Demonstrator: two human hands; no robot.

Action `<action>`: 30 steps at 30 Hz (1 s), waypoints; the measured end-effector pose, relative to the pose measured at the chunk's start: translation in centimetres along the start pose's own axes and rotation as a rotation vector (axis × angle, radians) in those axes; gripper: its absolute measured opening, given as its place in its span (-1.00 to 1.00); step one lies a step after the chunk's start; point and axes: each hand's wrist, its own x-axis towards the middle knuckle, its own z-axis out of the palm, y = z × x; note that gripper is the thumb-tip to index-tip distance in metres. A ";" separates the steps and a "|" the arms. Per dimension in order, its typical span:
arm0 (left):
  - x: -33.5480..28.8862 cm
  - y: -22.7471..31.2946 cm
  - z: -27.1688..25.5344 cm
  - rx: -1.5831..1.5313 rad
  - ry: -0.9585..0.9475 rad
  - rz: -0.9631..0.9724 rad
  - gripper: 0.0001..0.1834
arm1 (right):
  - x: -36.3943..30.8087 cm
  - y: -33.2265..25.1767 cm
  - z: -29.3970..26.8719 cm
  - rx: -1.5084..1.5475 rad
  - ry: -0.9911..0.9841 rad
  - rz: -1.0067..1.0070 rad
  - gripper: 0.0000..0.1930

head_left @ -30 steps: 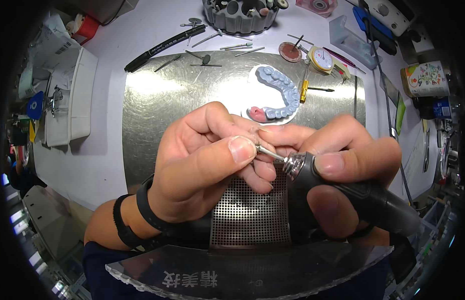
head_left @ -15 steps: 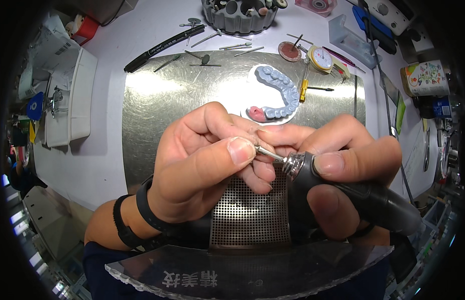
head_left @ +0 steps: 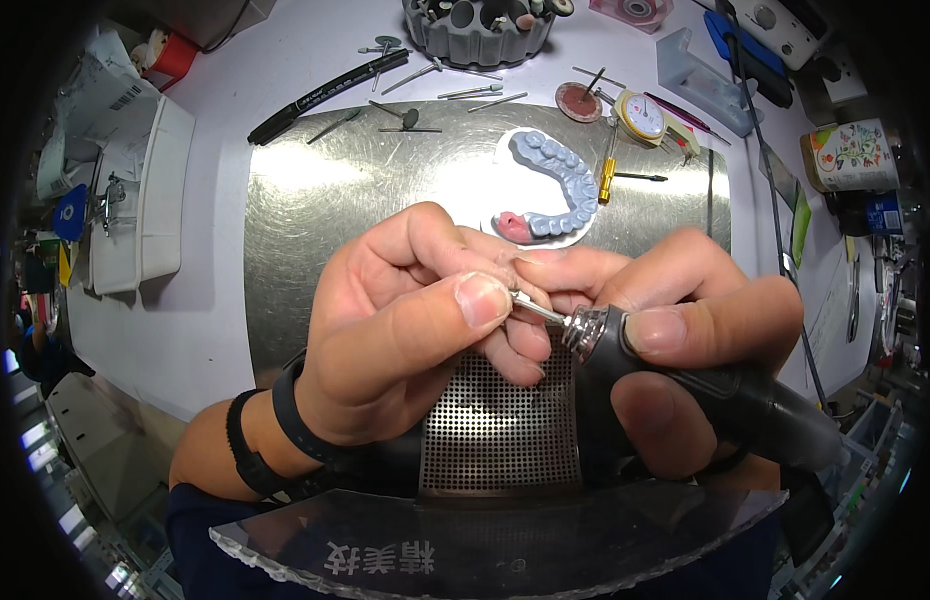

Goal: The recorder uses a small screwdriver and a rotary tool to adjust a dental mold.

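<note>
My right hand (head_left: 700,320) grips a black rotary handpiece (head_left: 730,395), its metal nose pointing left. From the nose a thin steel bur (head_left: 541,308) reaches to my left fingertips. My left hand (head_left: 405,310) is pinched closed there, thumb against fingers; whatever small piece it holds is hidden behind the thumb. Fingertips of both hands meet near the bur's tip. Just beyond them, a blue-grey dental model (head_left: 575,190) with a pink gum section (head_left: 512,227) lies on a steel plate (head_left: 385,170). Below the hands is a perforated metal grille (head_left: 500,430).
Loose burs (head_left: 410,118), a black marker (head_left: 330,95) and a dial gauge (head_left: 642,115) lie around the plate's far side. A grey bur holder (head_left: 480,30) stands at the back. A white bin (head_left: 145,190) is at left. A clear shield (head_left: 495,550) crosses the near edge.
Hardly anything differs. The handpiece and its bur have shifted very slightly in my right hand's grip; my left hand stays in place.
</note>
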 end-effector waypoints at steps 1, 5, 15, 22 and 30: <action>0.0 0.0 0.1 -0.004 0.003 0.011 -0.91 | 0.0 -0.1 0.0 -0.008 0.000 0.004 -0.74; 0.0 0.0 0.0 0.001 -0.001 0.001 -0.91 | 0.0 0.2 0.3 0.023 0.036 -0.003 -0.74; 0.0 -0.1 0.2 -0.006 0.023 0.021 -0.91 | 0.0 0.1 0.6 0.112 0.062 0.030 -0.77; 0.0 0.0 -0.1 0.024 0.012 0.015 -0.90 | 0.0 0.0 0.5 0.106 0.052 0.060 -0.76; 0.1 -0.2 0.1 -0.026 0.001 0.022 -0.92 | 0.0 0.2 0.2 0.116 0.016 0.023 -0.76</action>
